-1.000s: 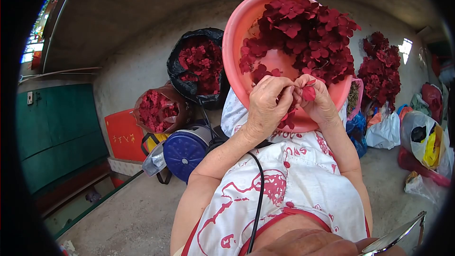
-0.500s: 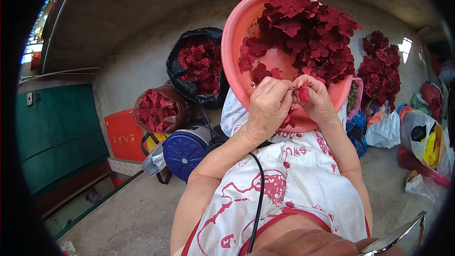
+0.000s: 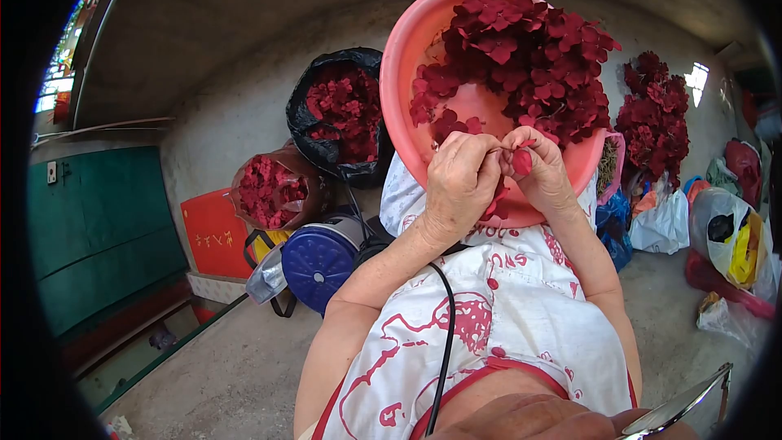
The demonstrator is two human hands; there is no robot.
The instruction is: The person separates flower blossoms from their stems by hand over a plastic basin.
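Red petal piece (image 3: pixel 522 161), small, pinched in the fingertips of the right hand (image 3: pixel 544 173) and met by the curled fingers of the left hand (image 3: pixel 458 183), both hands closed together over the near rim of the pink basin (image 3: pixel 401 73); whether the left hand grips the same piece or a thin stem beside it is unclear. Basin rests on the person's lap, heaped with dark red flowers (image 3: pixel 529 57). Surrounding floor: black bag of red flowers (image 3: pixel 338 110), brown bag of red flowers (image 3: pixel 265 189), blue round lid (image 3: pixel 316 265), loose flower pile (image 3: pixel 652 118), assorted plastic bags (image 3: pixel 725 240).
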